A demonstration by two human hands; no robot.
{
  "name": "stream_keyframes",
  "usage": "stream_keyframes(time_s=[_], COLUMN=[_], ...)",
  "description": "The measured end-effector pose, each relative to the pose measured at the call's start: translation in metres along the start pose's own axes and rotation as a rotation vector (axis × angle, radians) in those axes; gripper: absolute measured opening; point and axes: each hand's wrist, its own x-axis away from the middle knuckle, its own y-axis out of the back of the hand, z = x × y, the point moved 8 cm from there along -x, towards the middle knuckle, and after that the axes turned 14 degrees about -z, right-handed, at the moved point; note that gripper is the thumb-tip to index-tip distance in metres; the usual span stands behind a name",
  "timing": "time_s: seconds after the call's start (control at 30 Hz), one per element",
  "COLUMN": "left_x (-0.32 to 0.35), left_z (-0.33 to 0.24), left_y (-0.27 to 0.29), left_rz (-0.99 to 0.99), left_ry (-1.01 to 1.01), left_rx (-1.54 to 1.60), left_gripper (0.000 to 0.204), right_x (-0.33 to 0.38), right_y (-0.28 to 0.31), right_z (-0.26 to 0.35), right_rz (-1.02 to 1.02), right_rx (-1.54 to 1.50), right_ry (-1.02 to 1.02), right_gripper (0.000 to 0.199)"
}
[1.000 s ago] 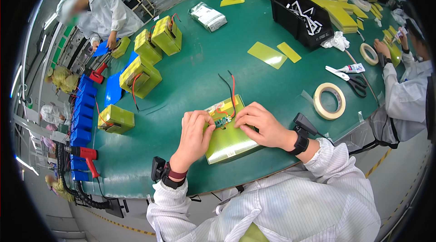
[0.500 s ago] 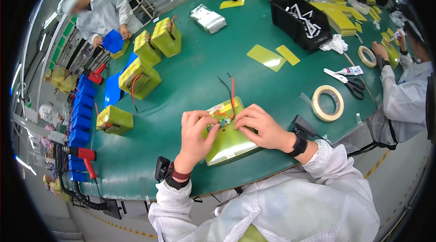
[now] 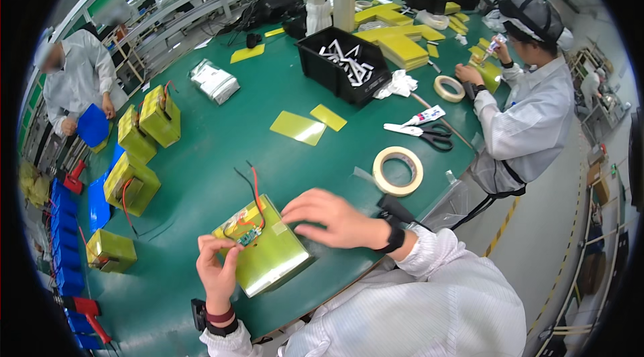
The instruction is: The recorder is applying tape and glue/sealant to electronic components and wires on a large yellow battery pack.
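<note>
A yellow-green wrapped battery pack (image 3: 272,260) lies on the table in front of me. On its top sits a small green circuit board (image 3: 249,236) with red wires and a red and black lead pair (image 3: 257,189) rising from it. My left hand (image 3: 218,264) pinches the board's left end between thumb and fingers. Over the pack's right edge, my right hand (image 3: 334,219) has its fingers stretched out and holds nothing. Whether its fingertips touch the wrap I cannot tell.
A masking tape roll (image 3: 398,170), scissors (image 3: 429,134) and a glue tube (image 3: 425,115) lie to the right. Beyond are yellow sheets (image 3: 298,128) and a black bin (image 3: 342,65). Several battery packs (image 3: 133,184) stand left. A co-worker (image 3: 523,102) sits right; another (image 3: 80,79) stands left.
The view has turned right, shifting the scene leftward. My right hand has left the circuit board and opened, while my left hand stays at the board.
</note>
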Motion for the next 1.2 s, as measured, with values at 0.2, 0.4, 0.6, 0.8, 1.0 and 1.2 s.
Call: stream_keyframes(time_s=[0.2,0.4,0.6,0.8,1.0,1.2], left_x=[0.006,0.010,0.013,0.013,0.015,0.016], left_z=[-0.005,0.003,0.004,-0.002,-0.020,-0.058], left_y=[0.008,0.011,0.014,0.009,0.006,-0.018], left_rz=[-0.069,-0.114,-0.133,-0.162,-0.077,-0.053], left_ry=[-0.061,-0.064,-0.119,-0.146,-0.339,-0.278], left_rx=[-0.086,-0.099,-0.134,-0.124,-0.321,-0.143], left_gripper=[0.017,0.018,0.018,0.019,0.019,0.040], right_x=[-0.009,0.024,0.017,0.023,-0.025,-0.047], right_y=[0.200,0.292,0.284,0.310,0.221,0.046], right_z=[-0.090,-0.212,-0.225,-0.229,-0.136,0.026], right_rz=[-0.392,0.060,0.341,0.205,-0.080,0.007], right_rx=[0.578,1.084,1.119,1.061,0.837,0.321], right_ry=[-0.198,-0.371,-0.465,-0.405,-0.159,0.107], right_gripper=[0.023,0.036,0.032,0.029,0.031,0.028])
